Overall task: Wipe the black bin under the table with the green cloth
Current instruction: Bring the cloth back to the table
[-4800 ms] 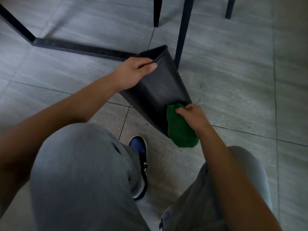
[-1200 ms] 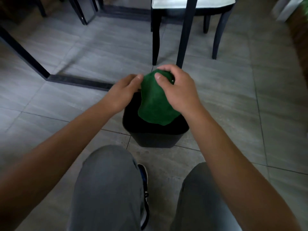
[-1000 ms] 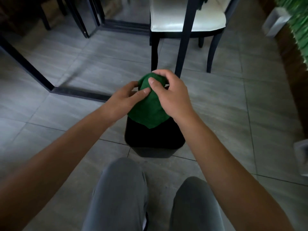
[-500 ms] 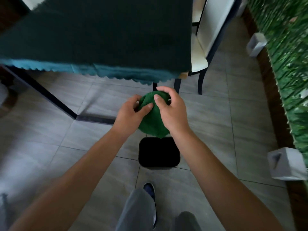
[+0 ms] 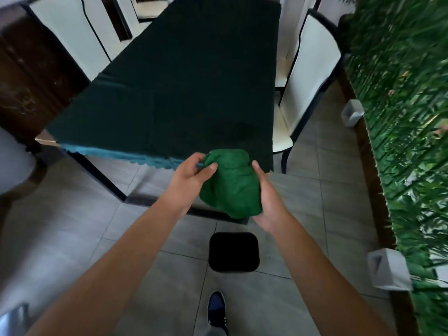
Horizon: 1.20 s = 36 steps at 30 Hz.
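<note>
The black bin point(image 5: 234, 252) stands upright on the grey tiled floor, just in front of my shoe, its dark opening facing up. Both hands hold the bunched green cloth point(image 5: 230, 183) in the air above and beyond the bin, near the table's front edge. My left hand point(image 5: 191, 175) pinches the cloth's left side between thumb and fingers. My right hand point(image 5: 265, 202) cups the cloth from the right and underneath, fingers curled round it. Neither hand touches the bin.
A table under a dark green tablecloth point(image 5: 184, 88) fills the upper middle. White chairs with black frames point(image 5: 308, 76) flank it. A leafy green wall point(image 5: 407, 132) runs down the right, with grey blocks point(image 5: 388, 272) at its foot. My blue shoe point(image 5: 217, 309) is below the bin.
I have risen from a crouch: the view lifted from the bin to the tabletop. The bin went from tilted in my left hand to standing alone, and both hands raised the cloth.
</note>
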Motion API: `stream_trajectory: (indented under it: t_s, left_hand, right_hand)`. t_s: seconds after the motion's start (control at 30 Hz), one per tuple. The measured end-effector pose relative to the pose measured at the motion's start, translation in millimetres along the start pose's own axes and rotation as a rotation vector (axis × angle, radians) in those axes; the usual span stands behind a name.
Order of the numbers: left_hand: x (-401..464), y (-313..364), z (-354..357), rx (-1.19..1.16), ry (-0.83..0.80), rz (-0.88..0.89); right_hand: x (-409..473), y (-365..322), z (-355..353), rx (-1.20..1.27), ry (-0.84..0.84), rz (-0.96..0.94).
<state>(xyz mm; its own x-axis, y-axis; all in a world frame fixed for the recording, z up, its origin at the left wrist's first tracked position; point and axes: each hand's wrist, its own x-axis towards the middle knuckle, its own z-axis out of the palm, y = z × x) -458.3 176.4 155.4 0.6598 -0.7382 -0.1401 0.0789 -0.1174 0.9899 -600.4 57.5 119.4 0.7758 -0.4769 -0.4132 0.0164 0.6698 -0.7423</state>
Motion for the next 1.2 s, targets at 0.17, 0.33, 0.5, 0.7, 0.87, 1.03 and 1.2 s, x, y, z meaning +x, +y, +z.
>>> stream_trajectory:
  t_s: [0.17,0.33,0.5,0.7,0.87,1.03,1.2]
  left_hand:
    - [16,24,-20,0.283,0.055,0.067]
    - [27,32,-37,0.325,0.126,0.104]
    - [36,31,-41,-0.023,0.154,0.018]
    - [48,7,-36,-0.492,0.110,-0.299]
    - [53,-16,-22,-0.521,0.193,-0.423]
    - [74,-20,-7,-0.576,0.280,-0.452]
    - [93,-24,0,-0.524,0.312,-0.452]
  right_hand:
    - [6,-10,32,-0.009,-0.064,-0.031]
    - [19,-20,51,-0.150,0.192,-0.169]
    - [32,-34,48,-0.031,0.070,-0.171]
    - [51,-30,25,0.070,-0.021,-0.043]
    - [72,-25,-7,0.111,0.071,0.123]
    - [94,-32,-38,0.074,0.056,0.231]
    - [117,-52,-47,-0.012,0.062,0.241]
